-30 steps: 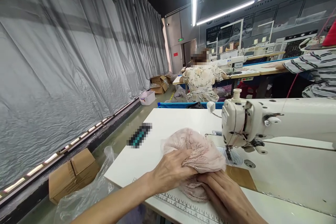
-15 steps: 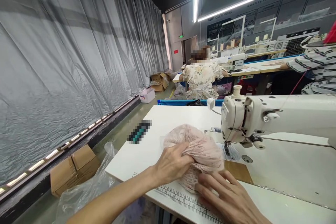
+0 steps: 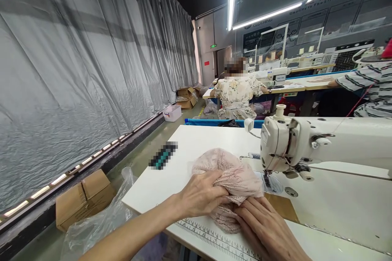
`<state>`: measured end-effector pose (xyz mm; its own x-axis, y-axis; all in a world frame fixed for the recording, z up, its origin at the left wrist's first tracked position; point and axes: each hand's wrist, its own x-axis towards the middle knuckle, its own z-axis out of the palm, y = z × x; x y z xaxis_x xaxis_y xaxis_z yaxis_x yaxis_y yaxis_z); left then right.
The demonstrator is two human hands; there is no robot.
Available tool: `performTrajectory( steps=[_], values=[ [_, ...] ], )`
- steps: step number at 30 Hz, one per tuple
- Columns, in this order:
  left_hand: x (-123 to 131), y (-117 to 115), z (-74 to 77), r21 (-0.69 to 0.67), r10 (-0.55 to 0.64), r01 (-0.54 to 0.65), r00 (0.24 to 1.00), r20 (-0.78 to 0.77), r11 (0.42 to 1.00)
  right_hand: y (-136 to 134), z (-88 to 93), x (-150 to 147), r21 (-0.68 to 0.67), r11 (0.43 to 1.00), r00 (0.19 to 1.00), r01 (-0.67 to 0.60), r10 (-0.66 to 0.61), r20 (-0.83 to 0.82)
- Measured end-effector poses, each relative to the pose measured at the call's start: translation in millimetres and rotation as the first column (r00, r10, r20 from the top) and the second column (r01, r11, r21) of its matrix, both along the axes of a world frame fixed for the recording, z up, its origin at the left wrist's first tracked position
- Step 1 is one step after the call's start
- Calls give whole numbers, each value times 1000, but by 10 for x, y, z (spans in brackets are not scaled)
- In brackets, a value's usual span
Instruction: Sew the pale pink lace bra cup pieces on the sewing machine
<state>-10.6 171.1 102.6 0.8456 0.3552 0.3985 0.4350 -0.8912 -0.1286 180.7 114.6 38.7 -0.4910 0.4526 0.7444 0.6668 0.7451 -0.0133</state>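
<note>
A bunched, gathered piece of pale pink fabric (image 3: pixel 225 163) lies on the white sewing table (image 3: pixel 159 191), left of the needle area. My left hand (image 3: pixel 205 193) is closed on the near left part of the cloth, its fingers sunk in the folds. At the lower right of the bundle, my right hand (image 3: pixel 260 220) presses against the fabric with its fingers together; the fingertips are tucked in the folds. Just right of the cloth stands the white sewing machine (image 3: pixel 284 142), with its presser foot (image 3: pixel 268 180) close to the bundle's edge.
A printed ruler scale (image 3: pixel 211 238) runs along the table's near edge. At the far left corner lies a pixelated dark and green item (image 3: pixel 163 155). A cardboard box (image 3: pixel 84 197) and clear plastic bag (image 3: pixel 101 224) are on the floor. Ahead, a person (image 3: pixel 235 94) sits at another table.
My right hand has moved in against the bundle, and its spread fingers have come together on the fabric. My left hand keeps its grip. The view has shifted slightly.
</note>
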Motion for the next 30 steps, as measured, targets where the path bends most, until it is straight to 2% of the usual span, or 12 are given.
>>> performTrajectory(
  steps=[6, 10, 13, 16, 23, 30],
  values=[
    [-17, 4, -7, -31, -20, 20, 1000, -19, 999, 62, 15, 7, 40, 998, 998, 39, -36, -60],
    [-4, 38, -50, -5, 52, -52, 999, 1, 999, 28, 92, 47, 100, 994, 995, 48, -38, -97],
    [10, 66, -46, -8, 69, -69, 998, 11, 998, -8, 96, 39, 166, 985, 999, -46, 48, -11],
    [16, 87, -26, -9, 72, -72, 997, 11, 997, -5, 41, -21, 139, 985, 992, -103, 92, 87],
    [8, 108, -18, -23, 73, -73, 997, -21, 997, 5, 0, -119, 124, 992, 998, 24, -31, 53],
    [-1, 118, -20, -17, 77, -78, 995, -58, 997, 32, -15, -134, 270, 963, 993, -1, -31, 116]
  ],
)
